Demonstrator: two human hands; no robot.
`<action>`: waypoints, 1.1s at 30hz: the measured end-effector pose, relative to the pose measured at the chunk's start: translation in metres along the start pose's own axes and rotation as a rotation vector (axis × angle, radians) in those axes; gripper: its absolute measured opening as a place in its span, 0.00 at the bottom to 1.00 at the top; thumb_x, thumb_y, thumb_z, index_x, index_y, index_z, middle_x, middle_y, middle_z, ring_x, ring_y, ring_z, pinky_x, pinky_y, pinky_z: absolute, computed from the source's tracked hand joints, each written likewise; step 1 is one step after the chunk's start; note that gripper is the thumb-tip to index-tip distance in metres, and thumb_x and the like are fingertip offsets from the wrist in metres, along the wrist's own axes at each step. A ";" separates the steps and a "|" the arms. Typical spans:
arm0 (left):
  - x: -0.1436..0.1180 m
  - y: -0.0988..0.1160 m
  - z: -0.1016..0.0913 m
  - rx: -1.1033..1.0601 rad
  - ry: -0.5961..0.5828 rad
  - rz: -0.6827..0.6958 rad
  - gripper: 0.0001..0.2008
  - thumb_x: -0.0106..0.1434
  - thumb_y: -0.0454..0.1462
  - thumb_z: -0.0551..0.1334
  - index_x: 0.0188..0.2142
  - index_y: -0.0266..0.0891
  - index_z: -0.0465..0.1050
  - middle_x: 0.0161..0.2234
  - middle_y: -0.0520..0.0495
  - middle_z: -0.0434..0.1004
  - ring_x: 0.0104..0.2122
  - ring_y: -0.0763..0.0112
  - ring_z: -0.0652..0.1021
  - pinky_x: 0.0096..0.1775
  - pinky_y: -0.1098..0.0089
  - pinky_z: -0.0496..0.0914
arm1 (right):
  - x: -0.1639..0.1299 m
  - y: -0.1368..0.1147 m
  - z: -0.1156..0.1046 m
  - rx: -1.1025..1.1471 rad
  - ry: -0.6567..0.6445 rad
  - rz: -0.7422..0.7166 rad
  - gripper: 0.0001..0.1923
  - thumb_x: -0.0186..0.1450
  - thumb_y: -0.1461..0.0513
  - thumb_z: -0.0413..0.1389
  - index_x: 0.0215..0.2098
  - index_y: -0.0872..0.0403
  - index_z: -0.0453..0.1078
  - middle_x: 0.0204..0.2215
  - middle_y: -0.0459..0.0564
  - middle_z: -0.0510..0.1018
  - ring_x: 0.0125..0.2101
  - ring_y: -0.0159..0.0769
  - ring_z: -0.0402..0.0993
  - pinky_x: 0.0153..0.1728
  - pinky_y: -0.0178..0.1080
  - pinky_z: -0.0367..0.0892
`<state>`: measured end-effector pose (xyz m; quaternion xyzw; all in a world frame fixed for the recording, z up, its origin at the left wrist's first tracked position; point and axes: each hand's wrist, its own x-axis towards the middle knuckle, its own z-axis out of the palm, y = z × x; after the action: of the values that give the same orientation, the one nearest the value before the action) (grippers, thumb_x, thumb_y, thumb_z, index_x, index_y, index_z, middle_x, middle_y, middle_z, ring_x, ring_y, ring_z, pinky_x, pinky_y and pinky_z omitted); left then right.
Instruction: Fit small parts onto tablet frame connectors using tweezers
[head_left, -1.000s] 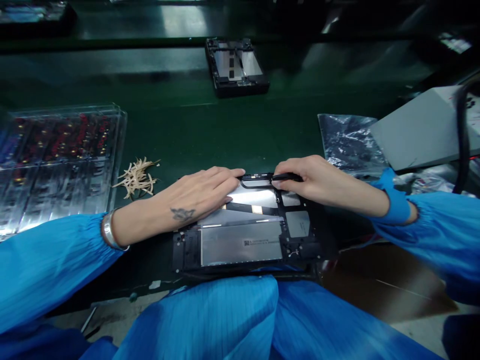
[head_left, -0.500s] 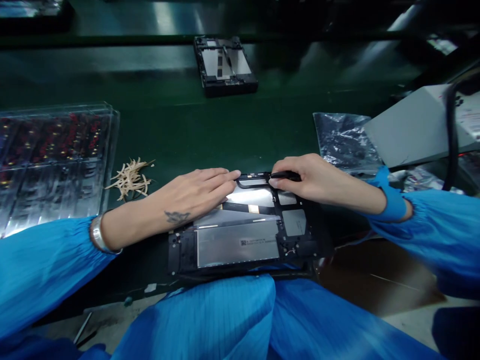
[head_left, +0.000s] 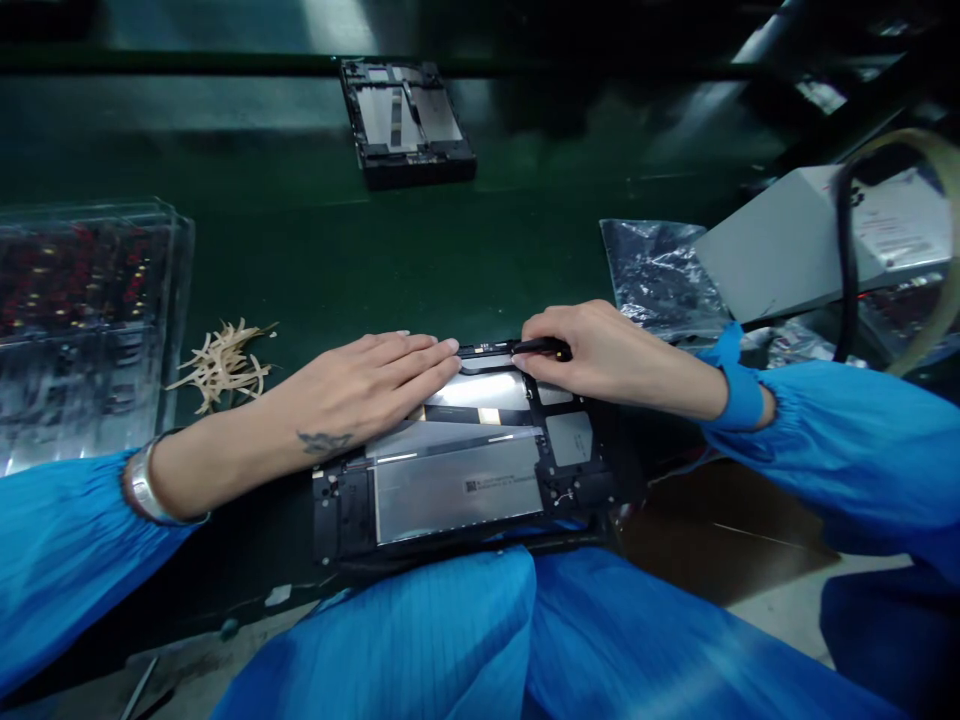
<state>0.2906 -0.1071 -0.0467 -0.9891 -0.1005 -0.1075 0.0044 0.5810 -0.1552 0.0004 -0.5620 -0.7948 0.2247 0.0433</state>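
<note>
An opened tablet chassis (head_left: 457, 490) with a silver battery lies at the near edge of the green bench, right in front of me. My left hand (head_left: 367, 380) rests flat on its upper left part, fingers together and pointing right. My right hand (head_left: 592, 350) is closed on a thin black tool (head_left: 544, 347), whose tip meets the chassis top edge next to my left fingertips. Blue sleeves cover both my forearms, and a metal bangle sits on my left wrist.
A second open chassis (head_left: 405, 120) lies far back on the green conveyor belt. A clear plastic tray (head_left: 82, 320) of red parts sits at the left, with a heap of pale strips (head_left: 221, 365) beside it. A silvery bag (head_left: 652, 275) and a grey box (head_left: 787, 250) are at the right.
My hands stay in the same pose on the chassis. The whole scene has drifted left in view, and the far chassis has shifted left on the belt.
</note>
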 end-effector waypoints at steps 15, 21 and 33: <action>0.005 0.005 -0.009 0.058 -0.016 0.047 0.22 0.75 0.31 0.46 0.66 0.33 0.63 0.65 0.33 0.65 0.62 0.49 0.72 0.59 0.50 0.72 | 0.003 -0.005 -0.002 -0.024 0.002 0.012 0.11 0.67 0.58 0.56 0.31 0.55 0.72 0.28 0.51 0.75 0.27 0.33 0.66 0.28 0.38 0.52; 0.014 0.009 -0.016 0.146 -0.109 0.048 0.23 0.75 0.30 0.43 0.66 0.34 0.62 0.63 0.31 0.68 0.59 0.50 0.73 0.53 0.54 0.74 | 0.005 -0.004 0.001 -0.056 -0.017 0.029 0.11 0.68 0.58 0.53 0.30 0.55 0.70 0.26 0.49 0.74 0.26 0.32 0.65 0.28 0.38 0.51; 0.064 0.002 -0.020 -0.015 -0.214 -0.086 0.22 0.76 0.38 0.48 0.67 0.44 0.60 0.48 0.41 0.73 0.35 0.66 0.76 0.33 0.70 0.67 | -0.071 -0.068 0.051 0.841 0.621 -0.202 0.20 0.72 0.46 0.51 0.41 0.45 0.82 0.34 0.49 0.75 0.35 0.37 0.72 0.38 0.44 0.69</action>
<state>0.3486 -0.0974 -0.0133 -0.9897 -0.1420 -0.0023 -0.0183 0.5311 -0.2535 -0.0048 -0.4568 -0.6362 0.3415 0.5195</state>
